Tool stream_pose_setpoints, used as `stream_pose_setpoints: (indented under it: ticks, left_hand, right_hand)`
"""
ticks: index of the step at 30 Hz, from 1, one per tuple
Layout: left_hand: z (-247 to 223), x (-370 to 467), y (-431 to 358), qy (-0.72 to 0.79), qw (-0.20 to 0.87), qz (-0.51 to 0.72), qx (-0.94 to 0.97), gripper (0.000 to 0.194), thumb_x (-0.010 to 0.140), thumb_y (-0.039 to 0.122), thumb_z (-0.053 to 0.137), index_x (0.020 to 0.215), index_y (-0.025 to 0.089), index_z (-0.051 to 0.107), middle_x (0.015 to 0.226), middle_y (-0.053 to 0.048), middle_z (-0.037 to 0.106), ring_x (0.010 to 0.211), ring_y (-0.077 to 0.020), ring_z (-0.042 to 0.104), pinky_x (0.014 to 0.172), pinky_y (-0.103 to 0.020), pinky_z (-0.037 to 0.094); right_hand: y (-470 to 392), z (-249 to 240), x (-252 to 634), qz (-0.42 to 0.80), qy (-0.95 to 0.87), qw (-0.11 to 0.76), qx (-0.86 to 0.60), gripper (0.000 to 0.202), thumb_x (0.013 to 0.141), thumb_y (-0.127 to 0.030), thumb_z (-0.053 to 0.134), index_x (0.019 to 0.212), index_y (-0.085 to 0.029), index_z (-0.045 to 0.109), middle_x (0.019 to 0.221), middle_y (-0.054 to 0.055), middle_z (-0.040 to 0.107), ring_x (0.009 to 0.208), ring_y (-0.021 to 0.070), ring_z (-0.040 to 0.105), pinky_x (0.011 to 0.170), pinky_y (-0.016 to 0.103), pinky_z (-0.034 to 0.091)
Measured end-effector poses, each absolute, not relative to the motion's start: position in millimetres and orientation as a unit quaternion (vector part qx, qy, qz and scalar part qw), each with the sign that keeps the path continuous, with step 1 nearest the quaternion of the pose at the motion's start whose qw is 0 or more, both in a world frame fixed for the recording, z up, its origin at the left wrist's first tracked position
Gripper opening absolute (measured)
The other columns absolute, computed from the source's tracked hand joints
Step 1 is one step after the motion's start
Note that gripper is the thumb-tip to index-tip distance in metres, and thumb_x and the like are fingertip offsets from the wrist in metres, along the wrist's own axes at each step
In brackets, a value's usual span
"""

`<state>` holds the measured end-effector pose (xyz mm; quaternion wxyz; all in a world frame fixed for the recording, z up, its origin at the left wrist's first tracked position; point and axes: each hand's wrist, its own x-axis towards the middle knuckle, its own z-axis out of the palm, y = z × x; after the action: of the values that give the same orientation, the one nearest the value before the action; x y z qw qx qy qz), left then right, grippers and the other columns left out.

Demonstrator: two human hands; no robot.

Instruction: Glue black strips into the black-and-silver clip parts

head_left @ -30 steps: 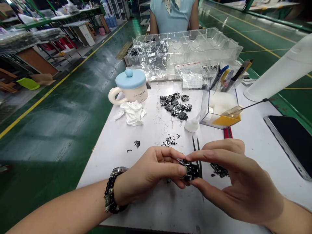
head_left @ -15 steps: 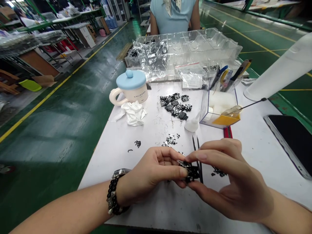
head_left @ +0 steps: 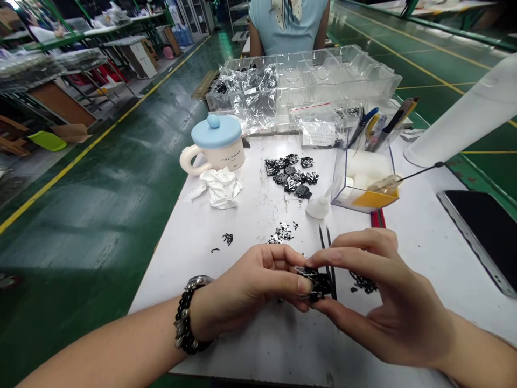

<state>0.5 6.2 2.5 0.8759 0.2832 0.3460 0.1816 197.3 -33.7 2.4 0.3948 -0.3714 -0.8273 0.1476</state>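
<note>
My left hand (head_left: 258, 283) pinches a small black plastic part with shiny metal pieces (head_left: 317, 283) between thumb and fingers. The fingertips of my right hand (head_left: 383, 296) close on the same part from the right, index finger on its far edge and thumb on its near edge. Black tweezers (head_left: 329, 275) run alongside the part, tips pointing away from me and partly covered by my right index finger; whether they rest on the table I cannot tell. Beyond my hands lie small silvery pieces (head_left: 283, 231). Small black pieces (head_left: 363, 282) show beside my right hand, partly hidden by it.
Similar black parts (head_left: 293, 175) lie in a pile mid-table. Around it stand a lidded mug (head_left: 224, 153), crumpled tissue (head_left: 222, 187), a small white nozzle bottle (head_left: 318, 207) and a clear tool box (head_left: 363, 186). A phone (head_left: 480, 231) lies right. A person (head_left: 288, 27) is behind clear trays (head_left: 315, 81).
Both hands keep their grip on the black part with only slight finger shifts. More of the small black pieces shows beside my right hand. The view has shifted a little.
</note>
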Motion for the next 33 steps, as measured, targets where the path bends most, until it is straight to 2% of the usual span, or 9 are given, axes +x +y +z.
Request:
stream_pose_setpoints:
  ticks: [5,10,13,16,19,23,25,28,33]
  left_hand:
    - [2,-1,6,0.294,0.904,0.192,0.244,0.023,0.066,0.015,0.076,0.085,0.014,0.063,0.068,-0.002,0.068,0.058,-0.0102,0.064,0.06,-0.021,0.049]
    - [3,2,2,0.194,0.933,0.218,0.211,0.027,0.069,0.008,0.072,0.091,0.014,0.058,0.105,-0.009,0.07,0.072,-0.0126,0.07,0.06,-0.018,0.051]
    - [3,4,-1,0.185,0.93,0.241,0.206,0.028,0.07,0.008,0.073,0.09,0.015,0.054,0.109,-0.008,0.068,0.072,-0.0118,0.07,0.058,-0.016,0.05]
    - [3,3,-3,0.202,0.915,0.272,0.219,0.03,0.069,0.011,0.076,0.089,0.015,0.053,0.1,-0.008,0.07,0.07,-0.0124,0.07,0.058,-0.017,0.05]
    - [4,2,-3,0.24,0.885,0.312,0.25,0.033,0.068,0.014,0.078,0.092,0.015,0.055,0.095,-0.008,0.071,0.074,-0.0149,0.07,0.062,-0.02,0.05]
    - [7,2,-3,0.32,0.834,0.332,0.303,0.037,0.065,0.013,0.08,0.096,0.015,0.06,0.096,-0.007,0.07,0.08,-0.0142,0.067,0.076,-0.027,0.05]
    - [8,2,-4,0.355,0.817,0.328,0.315,0.037,0.064,0.014,0.08,0.095,0.014,0.061,0.098,-0.007,0.07,0.081,-0.0135,0.065,0.079,-0.028,0.049]
    - [8,3,-5,0.381,0.808,0.318,0.317,0.037,0.063,0.015,0.081,0.094,0.013,0.061,0.097,-0.008,0.07,0.081,-0.0132,0.064,0.078,-0.028,0.048]
    - [7,4,-5,0.376,0.812,0.312,0.319,0.035,0.062,0.014,0.082,0.09,0.013,0.059,0.096,-0.007,0.071,0.081,-0.0111,0.065,0.077,-0.024,0.048]
  right_hand:
    - [-35,0,200,0.267,-0.775,0.434,-0.375,0.052,0.079,-0.01,0.064,0.124,-0.023,0.043,0.105,0.007,0.061,0.098,0.0214,0.055,0.081,0.04,0.047]
    - [-37,-3,196,0.429,-0.678,0.47,-0.368,0.051,0.084,-0.012,0.061,0.127,-0.026,0.037,0.11,0.007,0.062,0.1,0.0192,0.062,0.078,0.032,0.055]
    - [-37,-4,193,0.476,-0.649,0.464,-0.37,0.047,0.087,-0.018,0.059,0.128,-0.028,0.037,0.111,0.007,0.062,0.1,0.0191,0.062,0.073,0.029,0.056]
    - [-31,-4,194,0.441,-0.665,0.466,-0.384,0.045,0.087,-0.023,0.059,0.127,-0.027,0.04,0.113,0.008,0.06,0.102,0.019,0.059,0.081,0.033,0.053]
    - [-18,-5,201,0.282,-0.663,0.507,-0.473,0.025,0.083,-0.027,0.063,0.105,-0.022,0.053,0.095,0.005,0.06,0.081,0.0164,0.057,0.071,0.031,0.05]
    - [7,-10,209,0.139,-0.643,0.373,-0.655,0.029,0.077,-0.043,0.067,0.088,-0.02,0.054,0.062,-0.002,0.054,0.053,0.0132,0.049,0.05,0.027,0.037]
    - [18,-13,209,0.138,-0.648,0.308,-0.682,0.035,0.074,-0.048,0.068,0.091,-0.02,0.058,0.057,-0.002,0.054,0.049,0.0144,0.048,0.046,0.026,0.031]
    - [25,-15,206,0.15,-0.644,0.313,-0.681,0.028,0.072,-0.045,0.068,0.081,-0.02,0.061,0.055,-0.001,0.053,0.05,0.0151,0.046,0.047,0.026,0.026]
    - [17,-6,204,0.253,-0.617,0.399,-0.63,0.031,0.076,-0.044,0.063,0.069,-0.02,0.045,0.072,0.002,0.061,0.065,0.0166,0.058,0.056,0.029,0.044]
